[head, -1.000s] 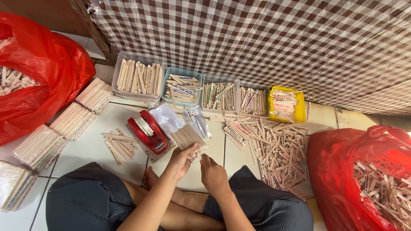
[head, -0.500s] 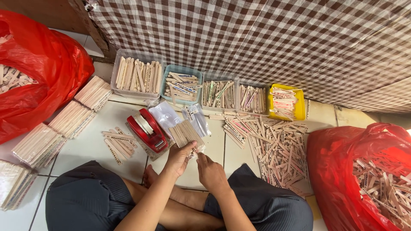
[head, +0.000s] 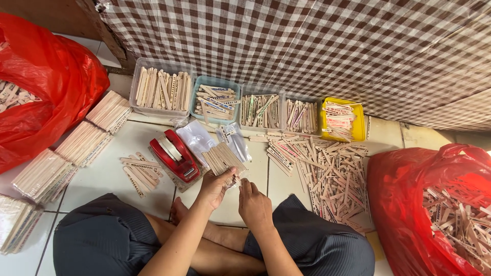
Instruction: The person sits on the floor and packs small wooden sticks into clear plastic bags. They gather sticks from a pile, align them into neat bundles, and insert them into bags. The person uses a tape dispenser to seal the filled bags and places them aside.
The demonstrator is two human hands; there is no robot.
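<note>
While before apart, right hand (head: 254, 203) now touching stick bundle (head: 223, 158).

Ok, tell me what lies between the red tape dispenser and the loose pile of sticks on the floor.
In the head view: the stick bundle in the left hand, and clear plastic bags.

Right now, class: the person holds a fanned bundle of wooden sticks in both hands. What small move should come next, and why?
Probably square the bundle of sticks: it fans out unevenly above the left hand, while the right hand pinches only its lower end. The red tape dispenser lies just beside it, so tidying the sticks first seems sensible.
</note>
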